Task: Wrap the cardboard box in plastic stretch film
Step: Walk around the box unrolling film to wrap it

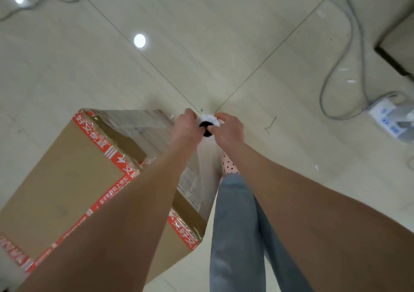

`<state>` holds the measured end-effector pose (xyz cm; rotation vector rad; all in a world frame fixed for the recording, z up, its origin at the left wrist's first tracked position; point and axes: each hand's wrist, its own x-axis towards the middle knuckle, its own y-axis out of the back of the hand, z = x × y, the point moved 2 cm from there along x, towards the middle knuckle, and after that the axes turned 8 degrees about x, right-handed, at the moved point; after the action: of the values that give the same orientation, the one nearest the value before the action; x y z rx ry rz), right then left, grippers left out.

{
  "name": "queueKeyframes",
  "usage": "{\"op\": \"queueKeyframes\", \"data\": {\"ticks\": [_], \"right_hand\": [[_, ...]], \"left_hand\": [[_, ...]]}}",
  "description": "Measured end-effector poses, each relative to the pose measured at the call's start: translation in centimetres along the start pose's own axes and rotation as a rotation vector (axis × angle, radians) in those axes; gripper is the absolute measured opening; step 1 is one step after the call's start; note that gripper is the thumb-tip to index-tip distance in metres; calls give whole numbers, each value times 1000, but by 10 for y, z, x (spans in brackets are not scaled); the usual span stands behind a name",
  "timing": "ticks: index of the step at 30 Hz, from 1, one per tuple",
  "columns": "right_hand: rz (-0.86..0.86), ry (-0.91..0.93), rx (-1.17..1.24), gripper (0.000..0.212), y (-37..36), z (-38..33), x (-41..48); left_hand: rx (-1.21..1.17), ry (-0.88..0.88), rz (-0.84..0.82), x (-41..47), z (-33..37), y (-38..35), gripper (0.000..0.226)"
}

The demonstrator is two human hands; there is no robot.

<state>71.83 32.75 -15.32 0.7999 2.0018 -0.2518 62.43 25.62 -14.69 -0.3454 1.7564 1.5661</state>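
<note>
We grip the roll (208, 119) upright, our left hand (187, 127) and right hand (230, 129) both curled round its top. The box (65, 179) stands on the floor (224, 45) just left of it, with film (145, 123) over its side.

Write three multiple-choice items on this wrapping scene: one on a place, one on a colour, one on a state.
1. Where does the cardboard box stand relative to the film roll?
A. To its left
B. To its right
C. On top of it

2. What colour is the printed tape along the box's edges?
A. Blue
B. Red
C. Green

3. How is the roll held?
A. Lying loose, untouched
B. In one hand only
C. Gripped by the left hand and the right hand

Answers:
1 A, the box fills the lower left while the roll is at centre.
2 B, the strips with white print are red.
3 C, fingers of both hands curl round the roll's top end.
</note>
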Motion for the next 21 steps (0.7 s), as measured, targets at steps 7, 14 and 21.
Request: {"op": "queueKeyframes", "data": {"ticks": [7,14,21], "right_hand": [[57,-76,-116,30,-5,-2,7],[127,-24,-137,30,-16,-30,16],[68,-50,-184,46,-25,-55,24]], "left_hand": [[306,-412,104,3,17,18,26],[-28,-42,72,27,-6,31,18],[-418,183,-119,29,-13,30,36]]}}
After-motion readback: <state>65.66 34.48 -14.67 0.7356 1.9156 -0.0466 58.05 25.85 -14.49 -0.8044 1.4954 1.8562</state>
